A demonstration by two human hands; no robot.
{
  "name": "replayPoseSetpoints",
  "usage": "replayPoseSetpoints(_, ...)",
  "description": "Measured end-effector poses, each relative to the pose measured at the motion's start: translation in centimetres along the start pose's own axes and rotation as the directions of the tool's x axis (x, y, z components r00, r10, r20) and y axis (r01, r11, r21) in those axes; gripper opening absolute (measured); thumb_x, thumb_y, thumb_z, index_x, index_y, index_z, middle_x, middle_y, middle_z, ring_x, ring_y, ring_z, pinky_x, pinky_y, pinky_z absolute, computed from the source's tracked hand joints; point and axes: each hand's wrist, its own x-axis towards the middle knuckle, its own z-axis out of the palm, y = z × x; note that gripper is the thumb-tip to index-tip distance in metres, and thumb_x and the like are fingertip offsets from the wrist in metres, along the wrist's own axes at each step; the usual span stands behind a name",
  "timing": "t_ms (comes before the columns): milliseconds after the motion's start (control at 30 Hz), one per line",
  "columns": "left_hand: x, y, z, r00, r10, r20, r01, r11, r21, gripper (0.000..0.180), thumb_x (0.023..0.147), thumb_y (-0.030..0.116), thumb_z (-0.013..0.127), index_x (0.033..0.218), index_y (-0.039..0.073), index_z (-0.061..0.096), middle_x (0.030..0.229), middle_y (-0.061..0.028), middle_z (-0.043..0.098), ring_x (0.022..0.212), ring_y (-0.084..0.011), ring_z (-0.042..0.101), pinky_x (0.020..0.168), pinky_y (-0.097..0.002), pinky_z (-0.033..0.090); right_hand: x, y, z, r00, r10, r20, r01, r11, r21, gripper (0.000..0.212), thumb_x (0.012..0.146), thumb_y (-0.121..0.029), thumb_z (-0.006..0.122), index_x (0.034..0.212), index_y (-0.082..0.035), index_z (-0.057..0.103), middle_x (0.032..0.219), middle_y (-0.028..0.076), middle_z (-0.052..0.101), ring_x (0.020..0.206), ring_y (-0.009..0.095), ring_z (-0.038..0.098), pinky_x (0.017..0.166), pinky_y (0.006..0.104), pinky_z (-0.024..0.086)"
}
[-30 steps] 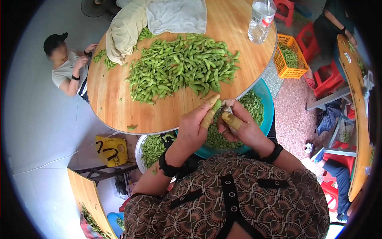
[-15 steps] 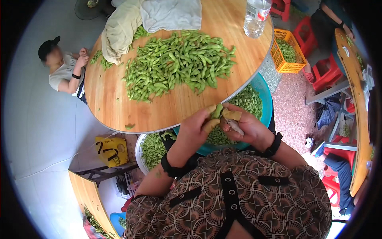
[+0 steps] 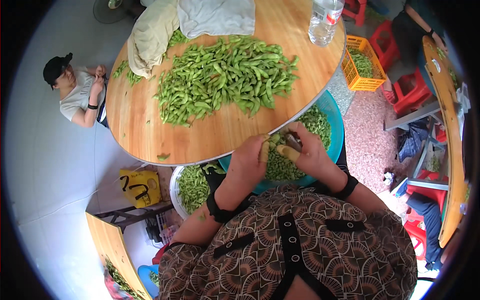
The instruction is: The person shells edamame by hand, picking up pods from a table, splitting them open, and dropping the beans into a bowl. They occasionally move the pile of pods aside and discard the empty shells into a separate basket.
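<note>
Over the blue-green basin [image 3: 336, 120] full of shelled green beans [image 3: 316, 126], both my hands are close together at the table's near edge. My left hand [image 3: 246, 162] is closed, a yellow cover on its thumb, with a green soybean pod [image 3: 274, 141] at the fingertips. My right hand [image 3: 316, 155], also with a yellow thumb cover, curls round a small shiny greyish piece [image 3: 294, 143] whose kind I cannot make out. Beyond them, a broad heap of soybean pods [image 3: 225, 80] lies on the round wooden table [image 3: 135, 135].
Cloths [image 3: 215, 17] and a water bottle [image 3: 325, 22] lie or stand on the table's far part. A white basin [image 3: 178, 200] of pods is below left. A yellow crate [image 3: 367, 82] and red stools [image 3: 407, 92] stand right. Another person [image 3: 80, 90] sits at the left.
My right hand has tilted up and shifted slightly, its thumb now lower and pointing left. The left thumb has straightened. The pod shown upright between my hands is now mostly hidden.
</note>
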Motion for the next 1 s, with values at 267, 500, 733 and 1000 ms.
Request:
replayPoseSetpoints(267,-0.8,2.4,0.2,0.996,0.055,0.072,-0.060,0.995,0.078,0.020,0.083,0.000,0.058,0.103,0.000,0.056,0.086,-0.0206,0.059,0.081,-0.0418,0.059,0.068,-0.0449,0.049,0.1,-0.3,0.3,0.987,-0.118,0.109,0.137,0.974,-0.179,0.029,0.071,0.001,0.060,0.099,0.000,0.052,0.087,0.019,0.055,0.077,0.041,0.057,0.065,0.0453,0.047)
replayPoseSetpoints(500,-1.7,2.0,-3.8,0.964,-0.016,0.265,-0.057,0.962,0.266,0.012,0.085,0.007,0.059,0.096,0.002,0.060,0.082,-0.0177,0.060,0.078,-0.0379,0.061,0.064,-0.0449,0.049,0.0,3.0,0.8,0.980,-0.117,0.159,0.157,0.950,-0.269,0.021,0.073,0.001,0.054,0.094,-0.001,0.051,0.082,0.022,0.056,0.077,0.043,0.058,0.067,0.0470,0.048)
replayPoseSetpoints(733,6.1,-2.2,-11.6,0.983,0.124,0.135,-0.181,0.760,0.624,0.008,0.080,0.008,0.057,0.083,0.006,0.064,0.087,-0.0123,0.059,0.078,-0.0323,0.060,0.070,-0.0427,0.050,-2.6,6.7,-0.4,0.899,0.069,0.433,0.143,0.888,-0.438,0.019,0.084,-0.015,0.055,0.096,-0.002,0.052,0.083,0.019,0.059,0.081,0.041,0.060,0.071,0.0477,0.048)
replayPoseSetpoints(1000,16.5,-8.8,-9.2,0.869,0.405,0.284,-0.471,0.500,0.727,0.008,0.072,0.000,0.056,0.073,0.003,0.062,0.084,-0.0105,0.058,0.095,-0.0281,0.056,0.083,-0.0366,0.048,-1.0,0.8,-0.8,0.907,0.202,0.368,-0.117,0.964,-0.240,0.021,0.089,-0.019,0.057,0.102,-0.002,0.055,0.088,0.022,0.063,0.085,0.041,0.061,0.073,0.0453,0.048)
